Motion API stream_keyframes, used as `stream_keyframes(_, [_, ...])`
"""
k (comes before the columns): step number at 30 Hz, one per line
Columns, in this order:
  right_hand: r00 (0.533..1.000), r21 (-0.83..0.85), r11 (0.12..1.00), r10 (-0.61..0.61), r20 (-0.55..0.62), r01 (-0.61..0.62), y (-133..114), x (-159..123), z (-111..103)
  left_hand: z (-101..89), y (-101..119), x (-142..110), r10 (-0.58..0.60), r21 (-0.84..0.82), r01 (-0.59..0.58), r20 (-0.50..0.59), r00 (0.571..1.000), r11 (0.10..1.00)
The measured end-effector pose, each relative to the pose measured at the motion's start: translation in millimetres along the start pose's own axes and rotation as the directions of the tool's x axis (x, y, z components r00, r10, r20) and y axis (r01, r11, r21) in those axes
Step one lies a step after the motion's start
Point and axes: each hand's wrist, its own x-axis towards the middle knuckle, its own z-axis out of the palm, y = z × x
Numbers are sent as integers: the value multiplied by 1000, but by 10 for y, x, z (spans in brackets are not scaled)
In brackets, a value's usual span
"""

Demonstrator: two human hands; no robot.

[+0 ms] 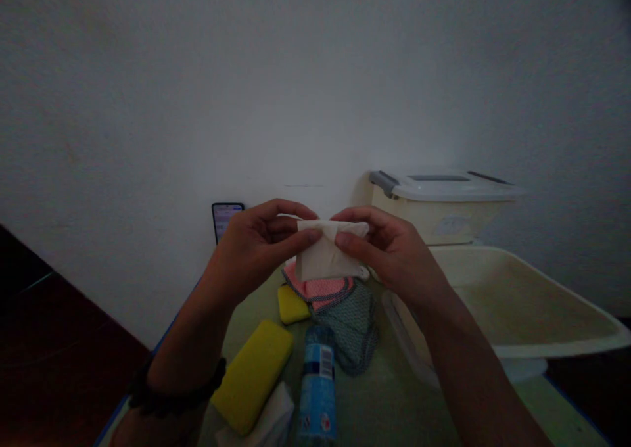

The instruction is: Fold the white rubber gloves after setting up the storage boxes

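Cream folded cloth point(325, 258) is pinched along its top edge by left hand point(256, 246) and right hand point(394, 250), above 2 yellow sponges point(254, 375).

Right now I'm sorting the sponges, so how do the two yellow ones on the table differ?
The near yellow sponge looks larger and longer, lying at a slant beside the blue bottle. The far yellow sponge looks smaller and sits next to the pink cloth. Both are yellow, rounded at the corners, and untouched by either hand.
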Motion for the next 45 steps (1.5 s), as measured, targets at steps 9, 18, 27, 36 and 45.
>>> stream_keyframes(9, [998, -148, 987, 66, -21, -68, 80, 13, -25, -3, -12, 29, -53, -12, 53, 32, 998, 998])
stream_keyframes(18, [959, -42, 996, 63, -276, -77, 299, 77, 112, 54, -328, 86, -207, -268, 274, 254, 945, 923])
stream_keyframes(27, [874, 227, 917, 386, -295, -328, 948, -342, 156, 145, -834, -325, -497, -168, 528, 195, 845, 832])
stream_keyframes(36, [787, 272, 869, 491, -373, -414, 1247, -654, 29, 336, -1199, -487, -583, -134, 628, 264, 768, 767])
stream_keyframes(45, [874, 281, 891, 424, -239, -356, 1112, -683, -20, 299, -1272, -528, -558, -204, 626, 305, 771, 753])
